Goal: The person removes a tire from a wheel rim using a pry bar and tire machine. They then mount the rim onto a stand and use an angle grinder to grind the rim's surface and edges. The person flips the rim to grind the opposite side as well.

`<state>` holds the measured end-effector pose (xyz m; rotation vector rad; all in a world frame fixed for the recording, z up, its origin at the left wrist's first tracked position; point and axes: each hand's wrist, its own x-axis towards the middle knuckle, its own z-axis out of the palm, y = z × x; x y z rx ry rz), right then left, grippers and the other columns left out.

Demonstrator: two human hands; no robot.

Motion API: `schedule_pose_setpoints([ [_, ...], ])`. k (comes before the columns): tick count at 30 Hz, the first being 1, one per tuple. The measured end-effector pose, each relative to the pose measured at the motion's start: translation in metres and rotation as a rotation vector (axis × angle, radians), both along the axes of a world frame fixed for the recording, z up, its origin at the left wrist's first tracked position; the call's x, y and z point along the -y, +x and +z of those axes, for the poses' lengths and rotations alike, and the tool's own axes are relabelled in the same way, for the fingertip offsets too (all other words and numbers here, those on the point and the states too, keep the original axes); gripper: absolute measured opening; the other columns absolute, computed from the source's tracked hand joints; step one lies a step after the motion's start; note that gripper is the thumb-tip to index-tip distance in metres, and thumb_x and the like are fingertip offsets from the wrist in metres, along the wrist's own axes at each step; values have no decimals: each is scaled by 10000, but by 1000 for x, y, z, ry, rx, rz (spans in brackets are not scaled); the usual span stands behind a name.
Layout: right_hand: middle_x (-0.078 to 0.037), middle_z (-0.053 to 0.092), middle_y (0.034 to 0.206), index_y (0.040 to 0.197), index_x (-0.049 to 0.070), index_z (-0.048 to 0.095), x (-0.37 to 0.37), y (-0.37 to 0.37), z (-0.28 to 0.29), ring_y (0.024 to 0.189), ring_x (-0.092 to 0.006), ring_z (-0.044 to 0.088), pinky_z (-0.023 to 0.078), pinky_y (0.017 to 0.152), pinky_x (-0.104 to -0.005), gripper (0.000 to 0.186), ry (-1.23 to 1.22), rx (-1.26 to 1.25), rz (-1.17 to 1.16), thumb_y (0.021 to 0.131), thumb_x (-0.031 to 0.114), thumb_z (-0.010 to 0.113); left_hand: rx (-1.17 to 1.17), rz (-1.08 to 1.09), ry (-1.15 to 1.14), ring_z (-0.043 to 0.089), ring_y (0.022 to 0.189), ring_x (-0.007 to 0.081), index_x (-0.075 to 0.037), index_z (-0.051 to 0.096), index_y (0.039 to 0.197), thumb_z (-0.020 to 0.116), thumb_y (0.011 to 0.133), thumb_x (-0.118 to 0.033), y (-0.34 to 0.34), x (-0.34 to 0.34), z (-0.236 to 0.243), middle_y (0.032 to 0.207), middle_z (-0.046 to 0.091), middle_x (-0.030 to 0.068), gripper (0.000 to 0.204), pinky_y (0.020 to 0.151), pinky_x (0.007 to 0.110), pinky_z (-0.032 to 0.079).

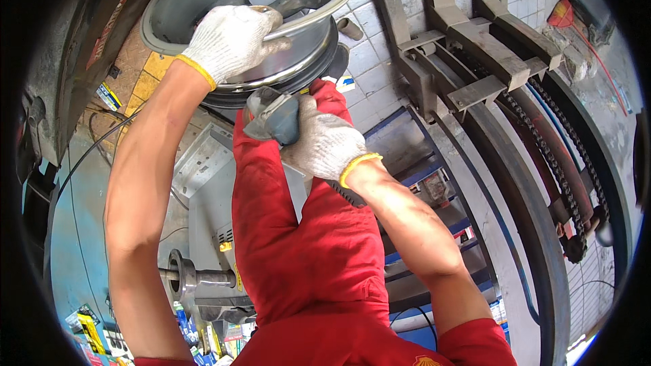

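A large grey metal wheel rim (196, 3) tilts at the top of the view, resting on what looks like another rim or tyre. My left hand (234, 41), in a white knit glove with a yellow cuff, is closed over the wheel's near edge, thumb outside. In a matching glove, my right hand (327, 141) wraps round the body of an angle grinder (277, 118). The grinder's guarded head lies just below the wheel, in front of my red trouser legs. Its black rear end (346, 193) shows beneath my right wrist. The disc's contact with the wheel cannot be made out.
A heavy steel frame (488, 91) with chains (542, 142) stands on the right. A small metal cylinder (350, 28) sits beside the wheel. At lower left are a flanged shaft (196, 276) and colourful packages (88, 329). A black cable (88, 152) hangs at left.
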<state>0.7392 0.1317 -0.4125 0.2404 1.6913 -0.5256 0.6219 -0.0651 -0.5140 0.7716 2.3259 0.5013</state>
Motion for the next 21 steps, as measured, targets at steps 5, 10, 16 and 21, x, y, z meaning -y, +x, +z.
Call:
schedule_pose_setpoints([
  [5,-318,787,1035,1409,-26,488,-7,-20,13,1017,-523,783,610,904,-578,783,55,55,-1,872,406,861,18,18,-4,802,959,397,-114,791,1159,759,1019,-514,-3,8,2,983,813,184,426,868,526,622],
  [10,-378,773,1153,1483,-56,435,-45,-42,8,1140,-529,764,600,980,-574,900,167,80,113,857,439,852,37,-19,-16,797,951,415,-213,734,1471,753,1024,-532,-11,24,-6,999,820,197,550,870,537,633],
  [16,-360,783,1156,1475,-81,481,-81,-48,-15,1150,-502,775,607,981,-534,920,223,44,32,818,420,885,110,-7,-42,799,1045,387,-155,798,1341,758,1027,-510,-27,28,7,1083,833,185,476,946,511,618],
  [21,-352,777,1134,1564,-70,410,-43,-44,8,1113,-501,779,608,972,-550,984,136,87,69,830,409,856,130,-61,-37,798,1048,391,-148,793,1361,757,1028,-507,-41,28,9,1086,832,187,491,953,515,617],
])
